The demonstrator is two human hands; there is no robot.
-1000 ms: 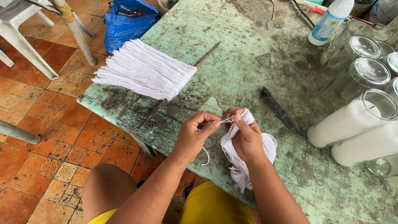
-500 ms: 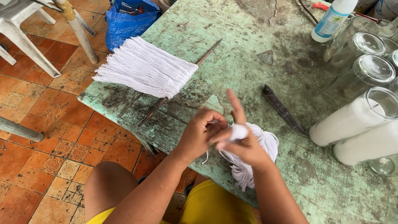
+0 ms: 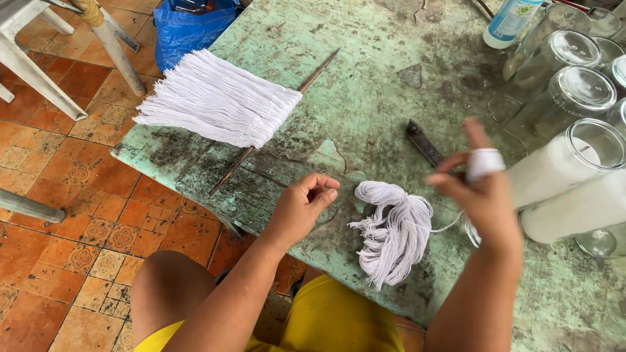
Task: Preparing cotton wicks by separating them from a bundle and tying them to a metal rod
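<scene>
Home candle workshop: glass jars (image 3: 578, 89), worn table (image 3: 396, 19).

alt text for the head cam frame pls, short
A seated person's right hand is raised over a worn green table, white string wound around one finger, while the left hand pinches the strand beside a loose bundle of white string. More strings hang from a thin stick at left; glass jars, two filled white, stand at right.

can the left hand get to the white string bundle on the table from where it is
Probably yes: the left hand rests on the green table just left of the white string bundle, with only bare tabletop between them. The right hand is raised off to the other side.
</scene>
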